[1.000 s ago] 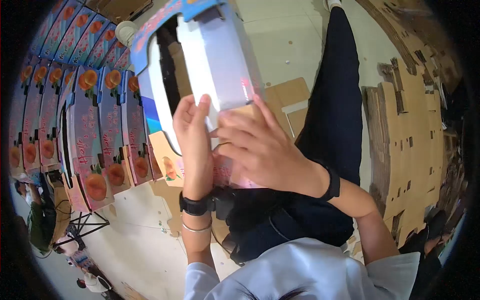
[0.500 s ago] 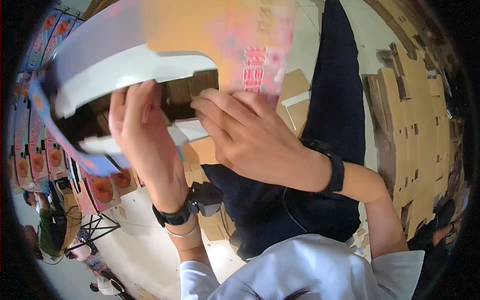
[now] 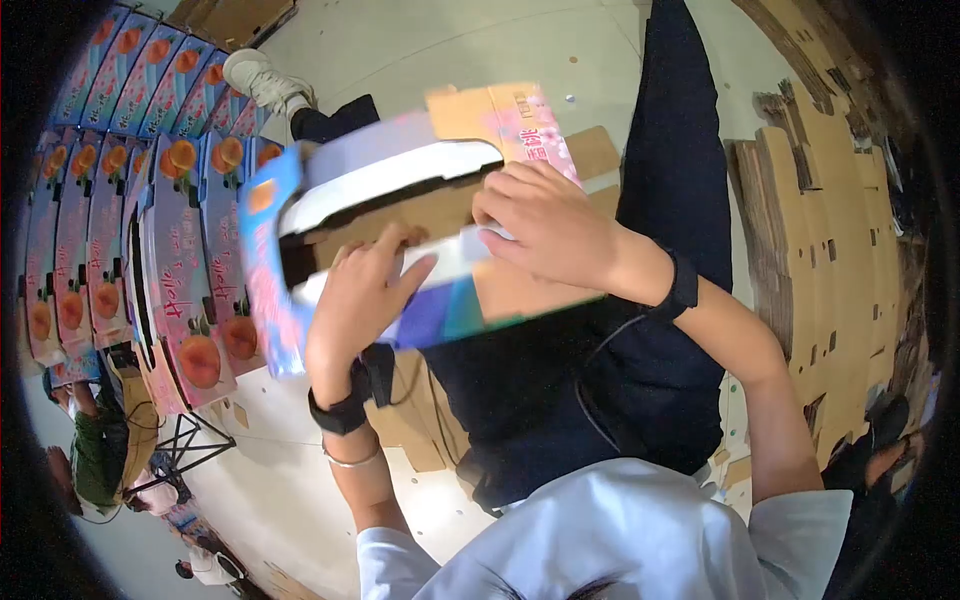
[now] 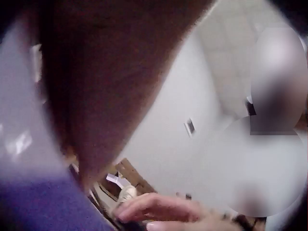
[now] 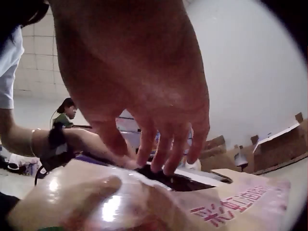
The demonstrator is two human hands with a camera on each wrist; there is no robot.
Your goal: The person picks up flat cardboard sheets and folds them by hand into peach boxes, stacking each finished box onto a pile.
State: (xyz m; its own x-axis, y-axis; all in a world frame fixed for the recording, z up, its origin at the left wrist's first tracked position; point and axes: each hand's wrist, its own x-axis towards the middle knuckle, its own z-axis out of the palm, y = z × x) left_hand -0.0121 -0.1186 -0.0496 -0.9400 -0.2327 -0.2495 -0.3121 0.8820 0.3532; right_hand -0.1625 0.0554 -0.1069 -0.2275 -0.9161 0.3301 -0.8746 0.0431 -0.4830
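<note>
A printed cardboard box (image 3: 540,290), blue, purple and peach with pink lettering, lies over the person's lap in the head view. Its long top opening faces up and shows bare brown cardboard inside. The left hand (image 3: 360,300) grips the near edge, fingers reaching into the opening and thumb outside over the white flap (image 3: 440,262). Farther right along that edge, the right hand (image 3: 560,225) holds the box with curled fingers. The right wrist view shows those fingers (image 5: 178,149) dipping into the dark slot. Dark forearm and purple box side fill much of the left wrist view.
Finished-looking peach-printed boxes (image 3: 180,270) stand in rows on the left. Stacks of flat brown cardboard (image 3: 830,270) lie to the right. Loose cardboard (image 3: 410,400) is on the floor under the box. A black stand (image 3: 195,450) and other people are at the lower left.
The box was tipped up, then swung close to the head camera, and is now lower with its opening upward. Both hands have shifted onto its near edge. A white shoe shows at the upper left.
</note>
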